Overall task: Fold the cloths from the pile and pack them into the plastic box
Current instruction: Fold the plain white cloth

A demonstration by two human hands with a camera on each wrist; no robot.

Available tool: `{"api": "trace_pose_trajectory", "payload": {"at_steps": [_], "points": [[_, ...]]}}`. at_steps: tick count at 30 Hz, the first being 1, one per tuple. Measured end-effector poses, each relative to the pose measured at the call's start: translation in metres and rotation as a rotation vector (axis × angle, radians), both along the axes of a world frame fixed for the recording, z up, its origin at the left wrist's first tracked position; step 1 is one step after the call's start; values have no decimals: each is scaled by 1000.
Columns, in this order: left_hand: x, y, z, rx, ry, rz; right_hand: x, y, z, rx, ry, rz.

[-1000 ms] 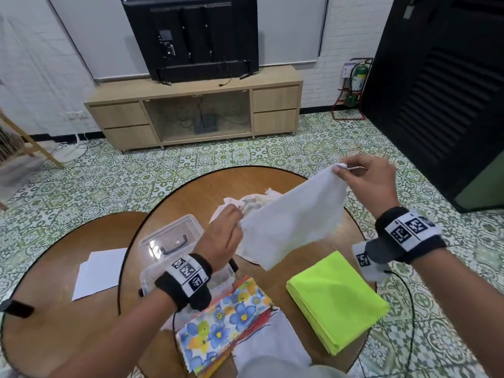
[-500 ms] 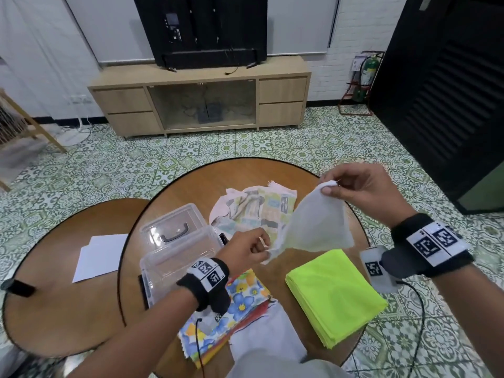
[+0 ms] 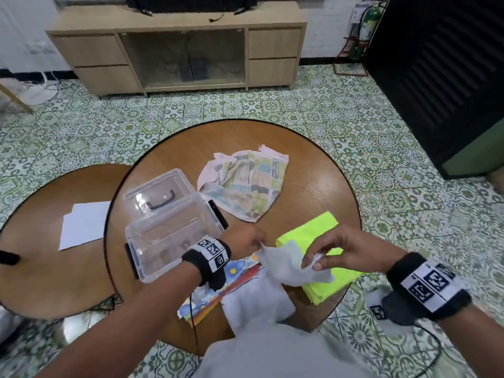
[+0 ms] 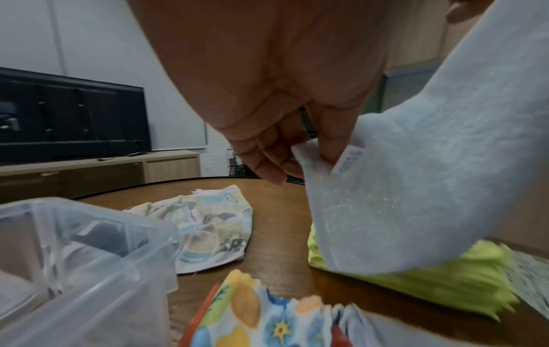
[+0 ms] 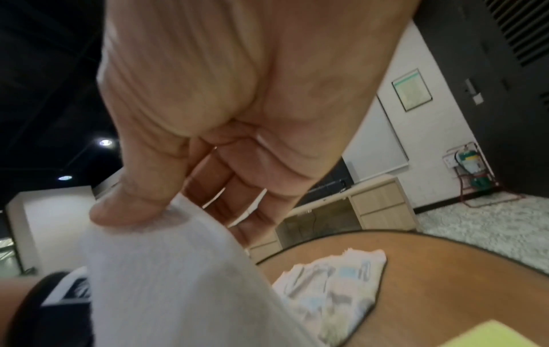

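Observation:
A white cloth [image 3: 289, 266] hangs low over the round table's near side, held between both hands. My left hand [image 3: 245, 240] pinches one corner of the white cloth [image 4: 415, 187] beside the clear plastic box [image 3: 174, 230]. My right hand [image 3: 341, 252] pinches another corner of the white cloth [image 5: 166, 270] between thumb and fingers, above a neon yellow folded stack [image 3: 321, 257]. A crumpled patterned cloth [image 3: 245, 184] lies at the table's far side. The box stands open with its lid [image 3: 155, 192] behind it.
A floral cloth stack [image 3: 218, 290] and another white cloth [image 3: 253, 298] lie at the round table's [image 3: 313, 170] near edge. White paper [image 3: 81, 225] rests on a lower round table at the left. A TV cabinet [image 3: 177, 50] stands beyond the tiled floor.
Both hands have come down and closer together, bringing the white cloth from spread out in the air to a bunched fold just above the table's near side.

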State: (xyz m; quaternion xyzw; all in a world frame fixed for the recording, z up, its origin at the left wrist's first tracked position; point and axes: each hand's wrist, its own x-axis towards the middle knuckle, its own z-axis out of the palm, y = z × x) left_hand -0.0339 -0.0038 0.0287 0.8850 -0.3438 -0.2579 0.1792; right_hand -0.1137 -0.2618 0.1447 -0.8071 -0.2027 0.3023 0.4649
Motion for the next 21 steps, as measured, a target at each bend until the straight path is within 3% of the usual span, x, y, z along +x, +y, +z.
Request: {"api": "trace_pose_trajectory", "payload": {"at_steps": [3, 8, 13, 17, 21], "points": [[-7, -2, -18, 104, -90, -160, -16, 9, -22, -32, 19, 45], [-23, -17, -34, 148, 50, -243, -42, 12, -50, -19, 77, -4], [-4, -43, -45, 139, 154, -234, -58, 1, -66, -1, 145, -180], [4, -58, -47, 330, 293, -450, -79, -14, -79, 21, 161, -314], [-10, -59, -65, 377, 247, -529, -99, -16, -95, 56, 196, -359]]}}
